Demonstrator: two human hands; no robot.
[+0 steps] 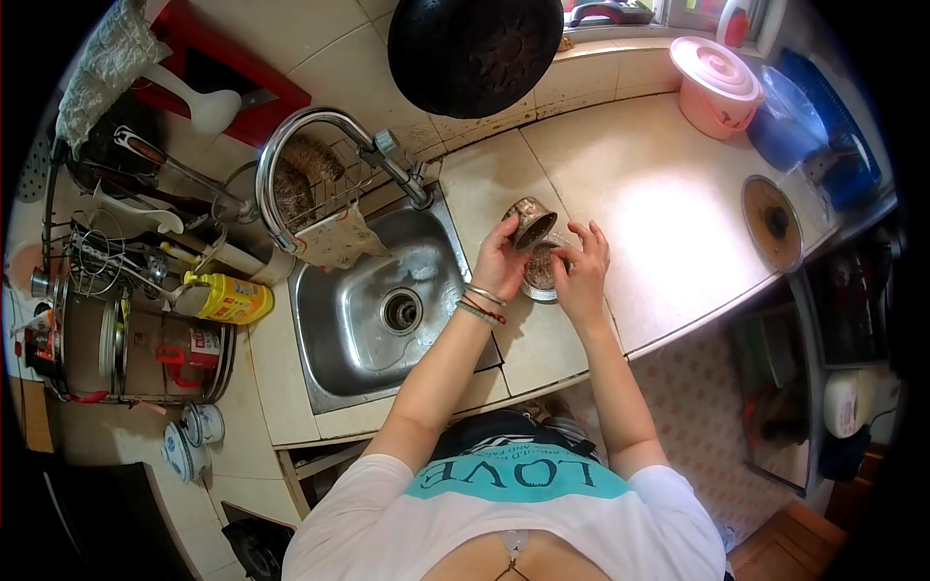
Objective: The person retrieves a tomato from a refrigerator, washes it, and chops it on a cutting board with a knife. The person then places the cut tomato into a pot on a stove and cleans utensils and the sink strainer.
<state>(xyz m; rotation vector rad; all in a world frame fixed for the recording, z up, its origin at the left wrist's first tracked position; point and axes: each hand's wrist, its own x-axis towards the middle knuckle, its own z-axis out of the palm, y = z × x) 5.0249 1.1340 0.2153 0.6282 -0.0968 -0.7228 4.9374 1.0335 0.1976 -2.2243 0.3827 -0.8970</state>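
Observation:
My left hand is closed on a small brown patterned cup, tilted so that its dark mouth faces right. Just below the cup is a small round dish with a light metallic rim and a brown, speckled inside. Over the right part of this dish is my right hand, its thumb and forefinger bent together at the dish and the other fingers raised. What the pinch holds, if anything, is too small to tell. Both hands are above the tiled counter, right of the sink.
A steel sink with a curved faucet lies to the left. A yellow bottle and utensil racks stand beyond it. A black pan hangs above. To the right are a pink lidded bucket and a glass lid.

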